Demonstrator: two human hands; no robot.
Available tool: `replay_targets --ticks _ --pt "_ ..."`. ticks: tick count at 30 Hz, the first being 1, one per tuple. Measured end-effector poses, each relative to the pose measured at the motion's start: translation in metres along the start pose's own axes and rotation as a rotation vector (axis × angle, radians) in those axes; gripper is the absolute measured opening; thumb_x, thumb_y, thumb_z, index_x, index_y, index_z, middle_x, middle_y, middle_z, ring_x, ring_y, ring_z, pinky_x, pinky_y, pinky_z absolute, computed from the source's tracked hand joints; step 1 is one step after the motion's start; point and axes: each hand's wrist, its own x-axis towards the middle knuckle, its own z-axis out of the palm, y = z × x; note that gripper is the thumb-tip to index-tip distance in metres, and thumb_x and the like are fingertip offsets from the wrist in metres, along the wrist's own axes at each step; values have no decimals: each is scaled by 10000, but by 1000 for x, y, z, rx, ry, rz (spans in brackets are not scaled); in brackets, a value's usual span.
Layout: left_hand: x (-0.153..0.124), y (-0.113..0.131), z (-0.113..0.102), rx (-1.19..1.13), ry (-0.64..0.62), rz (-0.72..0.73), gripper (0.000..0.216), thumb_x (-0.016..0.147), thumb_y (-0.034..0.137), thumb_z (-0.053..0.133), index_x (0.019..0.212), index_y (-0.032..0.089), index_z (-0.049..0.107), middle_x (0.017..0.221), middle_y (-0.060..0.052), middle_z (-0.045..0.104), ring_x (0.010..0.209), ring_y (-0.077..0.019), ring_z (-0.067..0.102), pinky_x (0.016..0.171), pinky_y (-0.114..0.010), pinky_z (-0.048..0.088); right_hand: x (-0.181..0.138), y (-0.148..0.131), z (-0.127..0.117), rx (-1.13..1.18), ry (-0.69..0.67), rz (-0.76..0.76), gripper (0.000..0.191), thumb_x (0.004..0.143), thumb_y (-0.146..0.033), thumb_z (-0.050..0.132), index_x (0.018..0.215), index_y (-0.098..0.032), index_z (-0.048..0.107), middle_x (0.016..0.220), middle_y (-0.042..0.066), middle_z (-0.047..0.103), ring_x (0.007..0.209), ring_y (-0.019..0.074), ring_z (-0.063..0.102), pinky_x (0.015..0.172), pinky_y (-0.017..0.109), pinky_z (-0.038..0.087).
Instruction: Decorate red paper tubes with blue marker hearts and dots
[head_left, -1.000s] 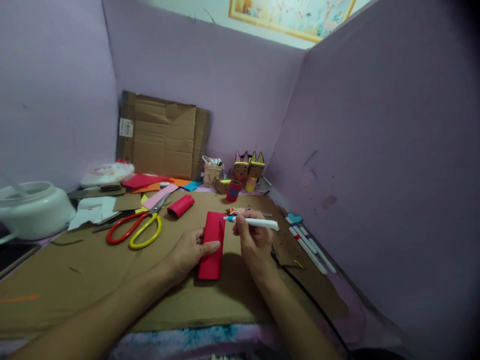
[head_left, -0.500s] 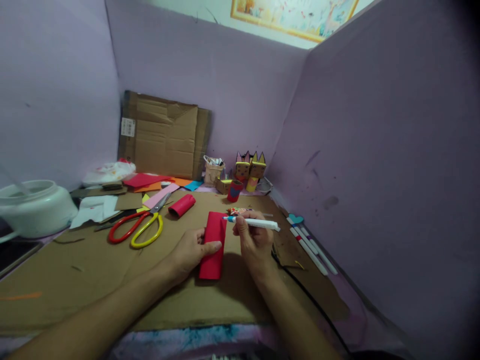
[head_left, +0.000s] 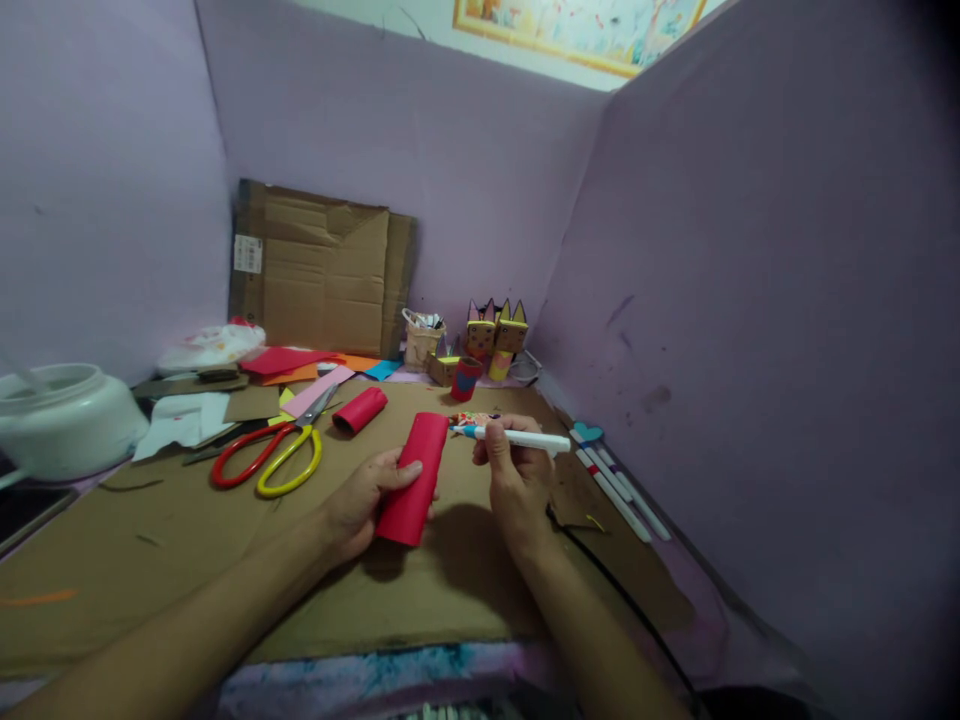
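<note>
My left hand [head_left: 379,492] is closed around a red paper tube [head_left: 414,485], thumb on top and fingertips showing at its right side. The tube is tilted, its upper end leaning right. My right hand [head_left: 517,475] grips a white marker [head_left: 536,440] between thumb and fingers. Its blue tip points left, close to the tube's upper right edge; whether they touch I cannot tell. Beyond the tube lies a second, shorter red paper roll [head_left: 360,410]. Scissors [head_left: 289,445] with one red and one yellow handle rest on the cardboard sheet [head_left: 225,590] to the left.
Several white markers [head_left: 622,490] and a blue heart [head_left: 587,432] lie at the right. A red tube with a heart [head_left: 466,380] and cardboard animal figures [head_left: 495,335] stand at the back. A white pot [head_left: 67,420] is far left, near coloured paper sheets [head_left: 292,360]. A black cable [head_left: 622,590] runs along the right.
The red paper tube has turned in my left hand and tilted, its lower end swinging left. The marker in my right hand has shifted slightly right and levelled out.
</note>
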Motion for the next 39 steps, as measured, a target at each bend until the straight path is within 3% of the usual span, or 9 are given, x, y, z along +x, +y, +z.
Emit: replay_targets --ticks 8,18,39 --pt "0 -3 0 91 -46 81 458 578 344 815 887 158 533 726 -28 640 535 -125 582 487 -243 483 -1 0 -1 -3 7 -17 253 884 -429 546 781 -198 548 582 -42 534 498 103 511 489 223 416" --pt "3 -9 3 209 91 85 451 528 340 811 820 144 527 673 -35 660 542 -167 617 520 -292 505 -1 -6 -1 -51 -9 -74 193 896 -351 535 779 -198 551 588 -39 543 504 103 533 480 214 426" --pt "1 -7 10 353 183 122 312 559 244 741 800 145 570 608 1 656 509 -149 593 521 -256 464 -1 5 0 -142 -64 -139 183 896 -338 537 781 -197 551 610 -26 553 520 110 536 506 235 435"
